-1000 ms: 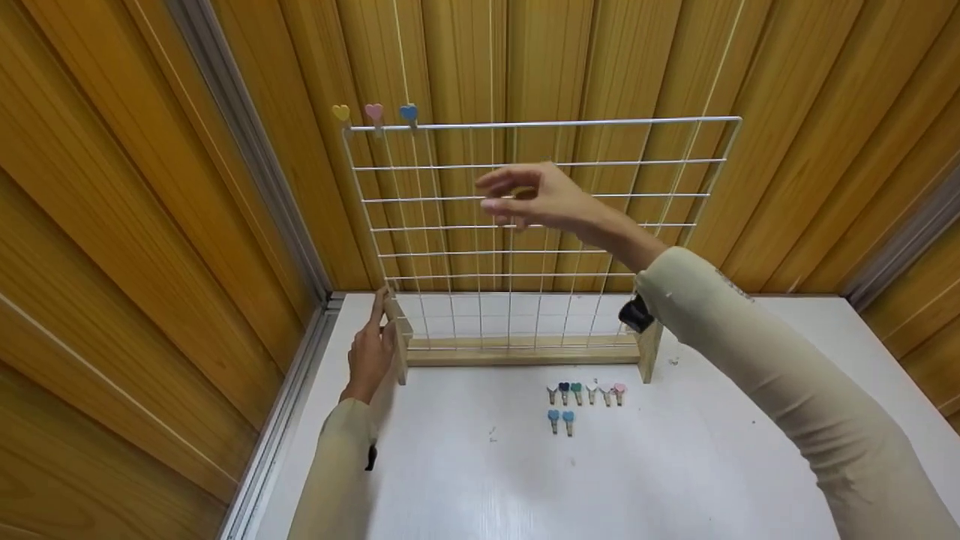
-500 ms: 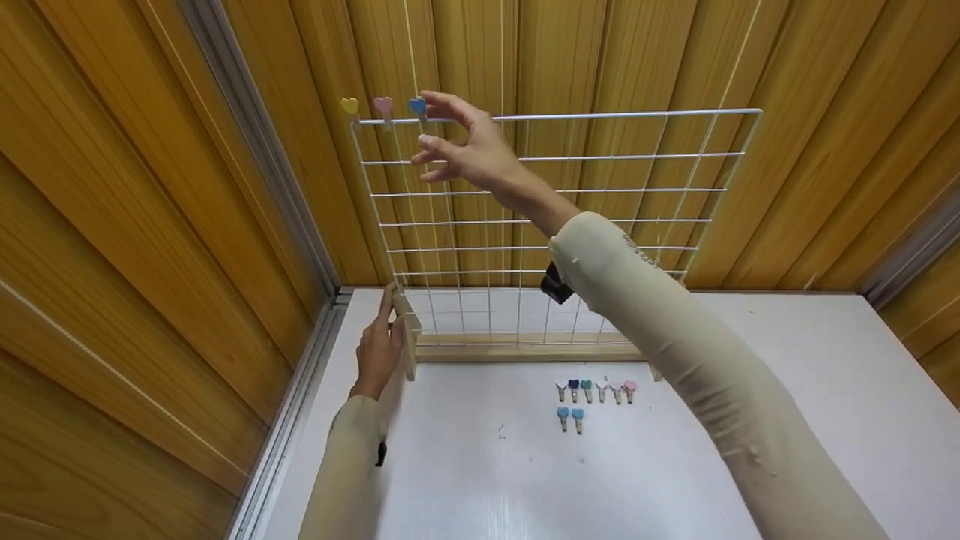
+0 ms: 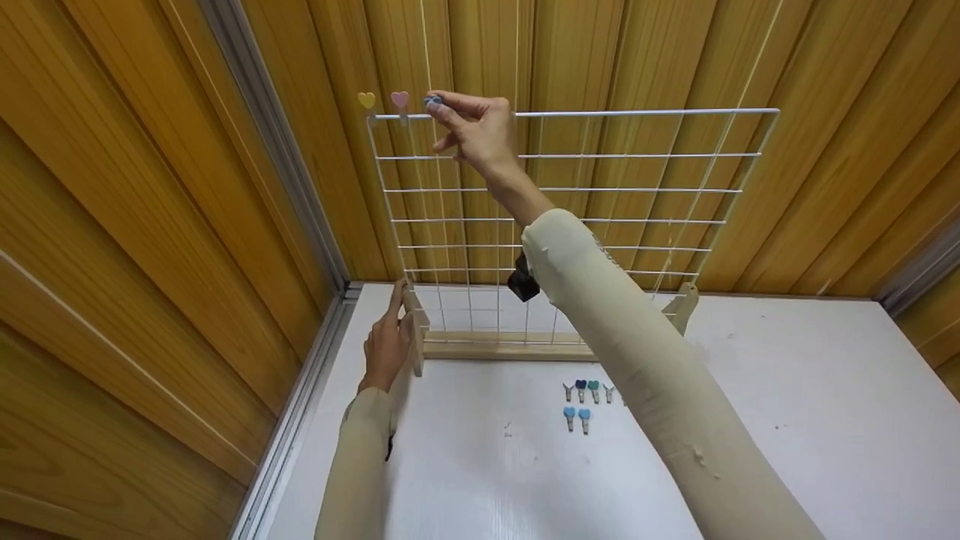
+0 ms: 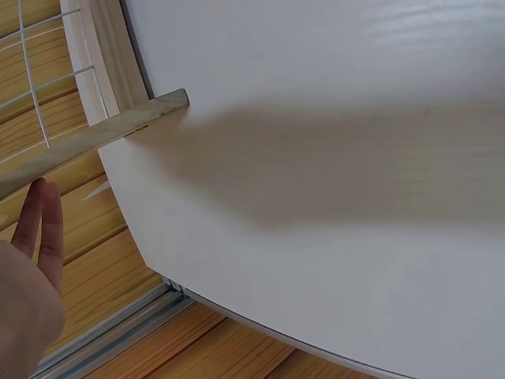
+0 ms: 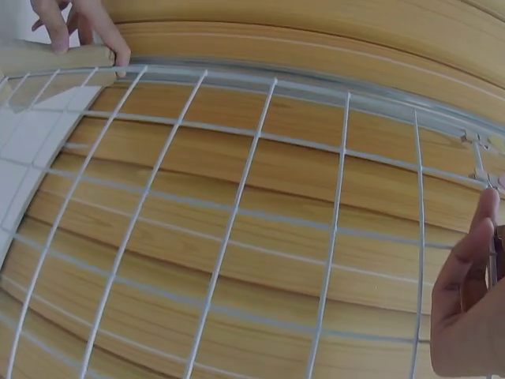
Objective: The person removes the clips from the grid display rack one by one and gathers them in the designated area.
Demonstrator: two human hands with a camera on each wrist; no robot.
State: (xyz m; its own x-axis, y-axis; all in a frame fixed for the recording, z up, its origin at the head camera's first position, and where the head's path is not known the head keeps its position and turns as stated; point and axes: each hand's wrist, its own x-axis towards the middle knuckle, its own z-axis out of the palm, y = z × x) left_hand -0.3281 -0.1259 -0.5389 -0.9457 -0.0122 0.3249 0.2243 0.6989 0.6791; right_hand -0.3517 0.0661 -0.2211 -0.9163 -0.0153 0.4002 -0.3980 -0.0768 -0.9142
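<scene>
My right hand (image 3: 484, 139) pinches a blue heart clothespin (image 3: 433, 100) between thumb and index finger, at the top wire of a white wire grid (image 3: 637, 112). To its left on that wire stand a pink heart clothespin (image 3: 400, 99) and a yellow heart clothespin (image 3: 366, 100), the yellow one at the corner. My left hand (image 3: 388, 346) rests against the grid's left wooden foot (image 3: 417, 330), fingers extended; the left wrist view shows its fingertips touching the wood (image 4: 95, 138). In the right wrist view, fingers mostly hide what my right hand (image 5: 473, 308) holds.
On the white table (image 3: 487, 480) before the stand lie several small heart clothespins, among them a dark blue one (image 3: 581, 385), a green one (image 3: 593, 387) and two light blue ones (image 3: 569, 414). My right sleeve (image 3: 637, 337) covers part of them. Wood-panelled walls (image 3: 150, 262) stand close behind and left.
My right hand has moved left and up from mid-grid to the blue clothespin, and its fingers have closed on it. The left hand stays at the wooden foot.
</scene>
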